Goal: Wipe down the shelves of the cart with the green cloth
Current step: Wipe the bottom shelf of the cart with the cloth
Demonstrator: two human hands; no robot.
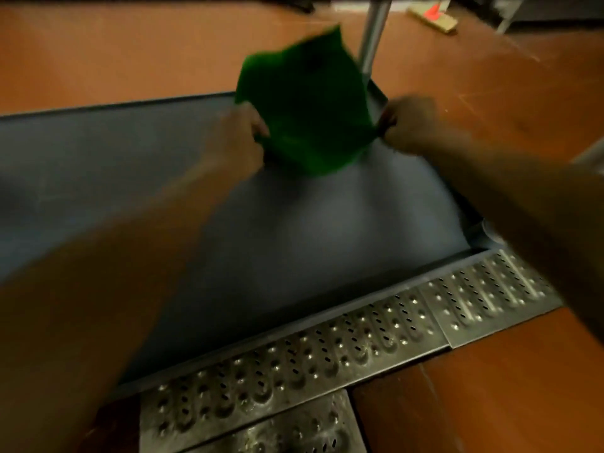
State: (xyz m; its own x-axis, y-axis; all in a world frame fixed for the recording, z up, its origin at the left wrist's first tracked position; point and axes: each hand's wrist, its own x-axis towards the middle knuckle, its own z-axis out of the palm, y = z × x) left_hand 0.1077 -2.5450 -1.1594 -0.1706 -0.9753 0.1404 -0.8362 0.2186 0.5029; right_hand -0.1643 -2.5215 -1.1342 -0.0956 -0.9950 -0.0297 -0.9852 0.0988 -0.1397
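The green cloth (304, 103) is stretched out in the air above the far right part of the cart's grey bottom shelf (163, 191). My left hand (240, 135) grips its left edge and my right hand (407, 124) grips its right edge. The cloth's top flaps up toward the cart's metal post (372, 37). The image is blurred by motion, so fingers are hard to make out.
A perforated metal floor grate (327, 351) runs along the near side of the shelf. Reddish-brown floor (490, 397) surrounds the cart. A brush-like object with a red part (434, 16) lies on the floor at the far right.
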